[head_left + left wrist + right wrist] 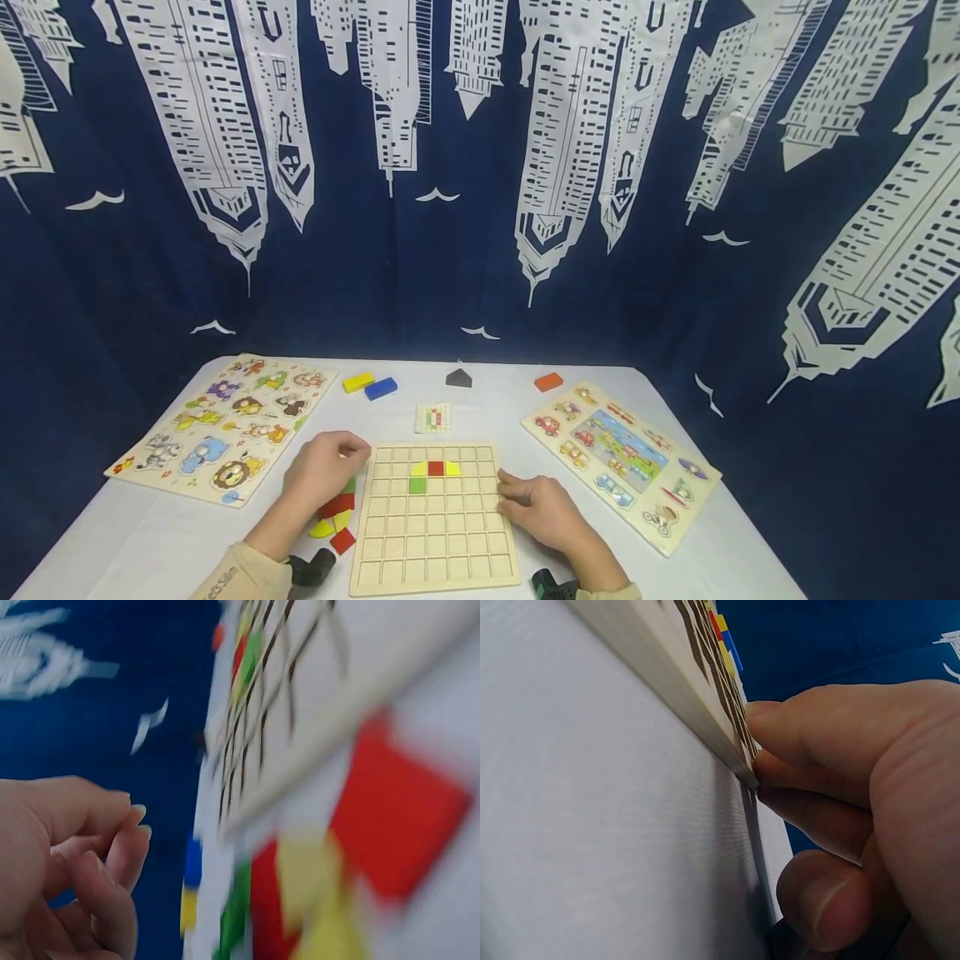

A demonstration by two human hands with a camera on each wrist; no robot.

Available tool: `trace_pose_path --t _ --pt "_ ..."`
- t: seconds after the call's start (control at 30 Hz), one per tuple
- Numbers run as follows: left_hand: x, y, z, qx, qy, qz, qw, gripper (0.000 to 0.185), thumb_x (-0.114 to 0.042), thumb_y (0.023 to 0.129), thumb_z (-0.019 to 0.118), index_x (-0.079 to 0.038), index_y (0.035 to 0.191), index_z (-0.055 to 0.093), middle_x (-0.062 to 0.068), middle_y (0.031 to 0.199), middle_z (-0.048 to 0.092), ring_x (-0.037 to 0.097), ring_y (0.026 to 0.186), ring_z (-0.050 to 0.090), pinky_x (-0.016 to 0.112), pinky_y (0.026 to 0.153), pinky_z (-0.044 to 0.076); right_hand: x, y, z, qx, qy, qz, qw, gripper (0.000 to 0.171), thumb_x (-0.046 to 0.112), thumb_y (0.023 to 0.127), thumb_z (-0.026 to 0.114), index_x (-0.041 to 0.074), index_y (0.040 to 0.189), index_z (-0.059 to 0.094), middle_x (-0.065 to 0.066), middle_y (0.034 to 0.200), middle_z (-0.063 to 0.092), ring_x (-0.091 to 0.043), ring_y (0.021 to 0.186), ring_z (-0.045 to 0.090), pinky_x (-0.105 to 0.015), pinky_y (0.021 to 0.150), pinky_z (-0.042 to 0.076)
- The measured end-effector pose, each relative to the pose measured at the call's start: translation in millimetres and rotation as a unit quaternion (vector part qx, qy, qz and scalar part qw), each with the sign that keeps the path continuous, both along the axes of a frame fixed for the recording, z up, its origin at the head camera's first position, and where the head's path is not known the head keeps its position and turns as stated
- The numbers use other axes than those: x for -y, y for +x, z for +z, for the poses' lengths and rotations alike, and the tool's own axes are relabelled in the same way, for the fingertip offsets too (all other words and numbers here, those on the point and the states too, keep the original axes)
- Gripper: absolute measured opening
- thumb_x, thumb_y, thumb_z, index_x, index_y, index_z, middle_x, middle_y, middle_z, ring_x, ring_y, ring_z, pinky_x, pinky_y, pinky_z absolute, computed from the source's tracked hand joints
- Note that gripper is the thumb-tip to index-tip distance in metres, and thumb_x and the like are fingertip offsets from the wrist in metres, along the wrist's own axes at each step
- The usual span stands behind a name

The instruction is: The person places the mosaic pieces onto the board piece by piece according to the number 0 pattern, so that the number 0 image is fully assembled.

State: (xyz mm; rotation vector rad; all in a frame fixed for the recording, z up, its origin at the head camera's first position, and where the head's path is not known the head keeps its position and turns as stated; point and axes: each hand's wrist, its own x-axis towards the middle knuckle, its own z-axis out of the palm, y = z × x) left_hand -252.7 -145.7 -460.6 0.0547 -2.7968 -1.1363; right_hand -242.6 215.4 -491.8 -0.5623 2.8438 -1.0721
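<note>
A wooden grid board [435,525] lies in the middle of the table. In its upper cells sit a red square [436,468], yellow pieces [453,469] on either side and a green square [417,485]. My right hand [543,508] pinches the board's right edge, thumb over the rim. Raised beside the upper left corner, my left hand [322,467] has thumb and fingertips brought together; I cannot tell whether a small piece is between them. Below it lie loose pieces, partly hidden: a red square [342,542], yellow pieces [322,528], red and green ones.
A small pattern card [433,418] lies behind the board. Animal [225,425] and vehicle [622,467] puzzles flank it. Yellow [358,382], blue [381,388], dark grey [459,378] and orange [548,382] blocks stand along the back, before a dark blue curtain [450,275].
</note>
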Motion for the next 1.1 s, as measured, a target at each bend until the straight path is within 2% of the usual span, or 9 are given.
trace_pose_path --t 0.13,0.27,0.33,0.43,0.57,0.7,0.9,1.1 --pt "38 0.9 -7.4 -0.012 0.034 0.051 0.998 0.024 -0.029 0.098 0.068 -0.012 0.112 0.078 0.006 0.107 0.075 0.02 0.089 0.063 0.031 0.07 0.046 0 0.0 2.1 -0.002 0.006 -0.003 1.0 0.034 0.029 0.093 0.074 0.011 0.121 0.075 -0.002 0.142 0.062 -0.031 0.135 0.057 -0.054 0.112 0.04" --pt "59 0.7 -22.6 -0.03 0.058 0.092 0.9936 0.026 -0.027 0.099 0.066 -0.009 0.115 0.076 0.012 0.11 0.075 0.025 0.095 0.066 0.032 0.072 0.048 -1 -0.4 4.7 0.0 0.006 -0.007 1.0 0.033 0.028 0.092 0.074 0.011 0.121 0.075 -0.002 0.142 0.062 -0.031 0.136 0.057 -0.055 0.112 0.04" --pt "63 -0.6 -29.8 -0.03 0.059 0.09 0.9937 0.027 -0.028 0.1 0.067 -0.008 0.116 0.076 0.013 0.112 0.075 0.027 0.098 0.068 0.036 0.075 0.051 -1 -0.2 5.5 0.0 0.007 -0.011 1.0 0.034 0.028 0.092 0.074 0.011 0.121 0.075 -0.002 0.142 0.062 -0.031 0.136 0.057 -0.055 0.112 0.04" --pt "64 -3.0 -37.0 -0.02 0.035 0.077 0.9962 0.031 -0.031 0.097 0.07 -0.008 0.117 0.075 0.012 0.111 0.076 0.026 0.097 0.07 0.04 0.078 0.054 -2 0.7 6.3 0.003 0.005 -0.008 1.0 0.034 0.028 0.093 0.074 0.01 0.122 0.075 -0.003 0.142 0.062 -0.032 0.136 0.057 -0.056 0.112 0.04" --pt "62 -3.8 -38.9 -0.011 -0.013 0.075 0.9971 0.034 -0.03 0.092 0.075 -0.006 0.116 0.076 0.008 0.098 0.078 0.019 0.081 0.069 0.035 0.068 0.05 -1 1.4 5.9 0.005 0.004 -0.003 1.0 0.035 0.028 0.093 0.074 0.009 0.123 0.074 -0.003 0.143 0.062 -0.033 0.136 0.056 -0.056 0.112 0.04" --pt "60 -2.9 -36.9 -0.017 -0.028 0.076 0.9966 0.031 -0.025 0.09 0.076 -0.005 0.114 0.077 0.003 0.087 0.076 0.013 0.07 0.062 0.029 0.062 0.044 1 1.7 5.7 0.004 0.005 -0.005 1.0 0.034 0.029 0.094 0.073 0.01 0.122 0.075 -0.002 0.143 0.061 -0.032 0.137 0.056 -0.056 0.112 0.04" --pt "59 -2.0 -37.3 -0.021 -0.036 0.082 0.9958 0.028 -0.023 0.089 0.078 -0.006 0.111 0.077 0.001 0.085 0.074 0.014 0.07 0.062 0.029 0.063 0.043 2 2.0 4.2 0.0 0.005 -0.005 1.0 0.034 0.03 0.094 0.073 0.011 0.121 0.075 -0.002 0.143 0.061 -0.033 0.136 0.056 -0.055 0.112 0.041" --pt "60 -1.7 -39.0 -0.013 -0.014 0.085 0.9962 0.025 -0.023 0.089 0.078 -0.007 0.108 0.074 0.002 0.086 0.074 0.014 0.07 0.063 0.029 0.062 0.043 2 2.4 2.8 0.001 -0.001 -0.003 1.0 0.035 0.029 0.094 0.073 0.009 0.122 0.075 -0.004 0.143 0.062 -0.033 0.136 0.056 -0.056 0.112 0.04"
